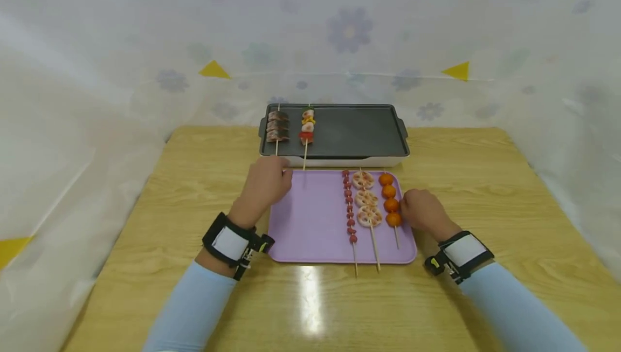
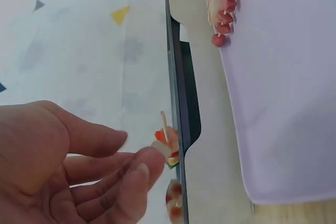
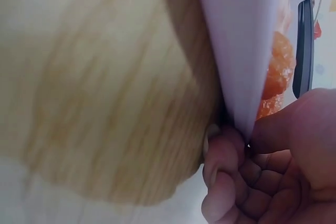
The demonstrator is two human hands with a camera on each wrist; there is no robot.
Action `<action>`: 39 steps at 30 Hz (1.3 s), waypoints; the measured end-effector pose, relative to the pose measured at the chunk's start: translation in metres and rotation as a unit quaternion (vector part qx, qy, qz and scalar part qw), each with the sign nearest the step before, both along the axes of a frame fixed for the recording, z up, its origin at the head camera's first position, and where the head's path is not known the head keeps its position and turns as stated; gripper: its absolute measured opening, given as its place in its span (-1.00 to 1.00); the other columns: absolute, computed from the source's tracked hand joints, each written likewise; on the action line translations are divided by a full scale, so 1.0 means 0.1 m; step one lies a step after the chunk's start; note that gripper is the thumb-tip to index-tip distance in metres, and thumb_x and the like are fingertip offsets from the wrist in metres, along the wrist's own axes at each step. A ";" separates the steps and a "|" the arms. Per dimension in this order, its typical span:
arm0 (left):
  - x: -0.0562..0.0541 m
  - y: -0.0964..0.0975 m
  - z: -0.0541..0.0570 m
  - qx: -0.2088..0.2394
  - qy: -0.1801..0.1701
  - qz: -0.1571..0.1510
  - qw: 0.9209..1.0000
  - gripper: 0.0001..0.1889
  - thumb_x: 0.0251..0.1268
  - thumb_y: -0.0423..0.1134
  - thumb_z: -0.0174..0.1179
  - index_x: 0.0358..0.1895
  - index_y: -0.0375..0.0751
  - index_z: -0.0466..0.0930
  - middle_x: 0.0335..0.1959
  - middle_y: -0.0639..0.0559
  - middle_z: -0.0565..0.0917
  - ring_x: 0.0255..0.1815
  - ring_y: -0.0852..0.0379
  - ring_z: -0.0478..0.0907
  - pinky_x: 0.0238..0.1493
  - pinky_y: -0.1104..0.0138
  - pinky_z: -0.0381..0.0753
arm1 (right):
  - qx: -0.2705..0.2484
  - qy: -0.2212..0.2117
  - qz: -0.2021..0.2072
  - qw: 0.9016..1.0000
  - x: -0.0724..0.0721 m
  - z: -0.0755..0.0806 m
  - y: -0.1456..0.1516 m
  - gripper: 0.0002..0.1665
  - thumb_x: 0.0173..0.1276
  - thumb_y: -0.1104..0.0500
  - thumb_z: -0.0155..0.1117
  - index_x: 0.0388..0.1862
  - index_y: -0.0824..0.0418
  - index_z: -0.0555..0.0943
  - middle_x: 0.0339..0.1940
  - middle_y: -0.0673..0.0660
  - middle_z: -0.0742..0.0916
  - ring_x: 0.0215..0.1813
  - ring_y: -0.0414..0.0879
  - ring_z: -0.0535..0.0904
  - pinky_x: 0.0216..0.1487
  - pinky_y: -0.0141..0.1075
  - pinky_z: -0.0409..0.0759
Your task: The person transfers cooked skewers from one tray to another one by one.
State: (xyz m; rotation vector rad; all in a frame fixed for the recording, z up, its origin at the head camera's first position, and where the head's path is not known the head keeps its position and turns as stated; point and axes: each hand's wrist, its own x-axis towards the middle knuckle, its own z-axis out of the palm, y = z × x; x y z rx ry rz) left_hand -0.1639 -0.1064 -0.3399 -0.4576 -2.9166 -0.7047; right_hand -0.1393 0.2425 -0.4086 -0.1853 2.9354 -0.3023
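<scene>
My left hand (image 1: 267, 182) is at the stick end of a skewer of dark-skinned pieces (image 1: 277, 126) on the left of the griddle (image 1: 359, 131). In the left wrist view, thumb and forefinger stand apart, with nothing visible between them. Beside that skewer lies a mixed skewer (image 1: 308, 125) with red, white and yellow pieces, its stick over the griddle's front edge. My right hand (image 1: 423, 213) pinches the right rim of the purple tray (image 1: 310, 217), thumb above and fingers below, beside a skewer of orange balls (image 1: 390, 198).
Also on the tray are a lotus root skewer (image 1: 367, 198) and a skewer of small red pieces (image 1: 349, 201), both sticks past its front rim. The tray lies right before the griddle on a wooden table (image 1: 204, 158). A flowered sheet (image 1: 310, 34) hangs behind.
</scene>
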 end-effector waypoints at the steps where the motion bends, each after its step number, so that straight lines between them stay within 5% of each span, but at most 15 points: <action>1: -0.05 0.03 0.02 0.004 -0.004 0.002 1.000 -0.75 0.31 -0.34 0.06 -0.20 -0.36 0.74 -0.53 -0.14 0.67 -0.54 0.01 0.50 -0.51 0.20 0.44 | 0.003 -0.001 0.002 1.000 -0.01 0.00 -0.01 -0.69 0.40 0.24 0.02 -0.56 0.30 0.49 -0.63 0.14 0.50 -0.56 0.01 0.44 -0.55 -0.23 0.37; 4: -0.21 0.10 0.02 0.016 -0.016 0.010 1.000 -0.74 0.35 -0.31 0.08 -0.10 -0.38 0.71 -0.35 -0.21 0.72 -0.42 -0.07 0.60 -0.44 0.16 0.50 | 0.013 -0.001 0.014 1.000 -0.03 0.00 -0.04 -0.70 0.39 0.24 0.04 -0.56 0.29 0.49 -0.63 0.13 0.50 -0.56 0.00 0.44 -0.56 -0.23 0.38; 7: -0.34 0.17 -0.02 0.023 -0.029 0.026 0.999 -0.78 0.38 -0.25 0.12 -0.25 -0.34 0.70 -0.39 -0.18 0.67 -0.39 -0.05 0.58 -0.42 0.16 0.48 | 0.020 0.008 0.020 1.000 -0.04 0.02 -0.07 -0.70 0.38 0.24 0.06 -0.58 0.28 0.48 -0.64 0.13 0.50 -0.57 0.01 0.45 -0.56 -0.22 0.40; 15: -0.55 0.27 -0.11 0.078 -0.058 0.048 0.994 -0.76 0.29 -0.21 0.25 -0.16 -0.32 0.74 -0.24 -0.16 0.74 -0.16 -0.12 0.65 -0.20 0.06 0.59 | 0.011 0.000 0.009 1.000 -0.03 0.05 -0.07 -0.70 0.39 0.25 0.06 -0.57 0.29 0.47 -0.65 0.14 0.48 -0.60 -0.01 0.45 -0.60 -0.26 0.38; 29: -0.71 0.30 -0.19 0.134 -0.098 0.047 0.985 -0.78 0.13 -0.34 0.17 -0.66 -0.20 0.62 -0.74 0.12 0.53 -0.58 0.10 0.45 -0.54 0.36 0.26 | 0.005 -0.023 0.014 1.000 -0.03 0.09 -0.04 -0.73 0.34 0.26 0.08 -0.58 0.28 0.47 -0.66 0.12 0.47 -0.61 -0.03 0.43 -0.60 -0.30 0.35; 35: -0.72 0.29 -0.21 0.157 -0.127 0.043 0.978 -0.79 0.18 -0.34 0.16 -0.57 -0.24 0.69 -0.75 0.12 0.53 -0.65 0.16 0.43 -0.56 0.38 0.30 | 0.013 -0.017 0.017 1.000 -0.01 0.08 -0.05 -0.72 0.33 0.26 0.08 -0.60 0.27 0.45 -0.66 0.13 0.48 -0.60 -0.02 0.45 -0.60 -0.28 0.38; 39: -0.72 0.29 -0.24 0.193 -0.158 0.045 0.967 -0.83 0.25 -0.32 0.17 -0.35 -0.31 0.73 -0.63 0.03 0.63 -0.62 0.18 0.50 -0.53 0.40 0.40 | 0.033 -0.007 0.022 0.999 -0.01 0.07 -0.06 -0.72 0.33 0.25 0.10 -0.61 0.27 0.44 -0.66 0.13 0.47 -0.60 -0.01 0.45 -0.60 -0.27 0.39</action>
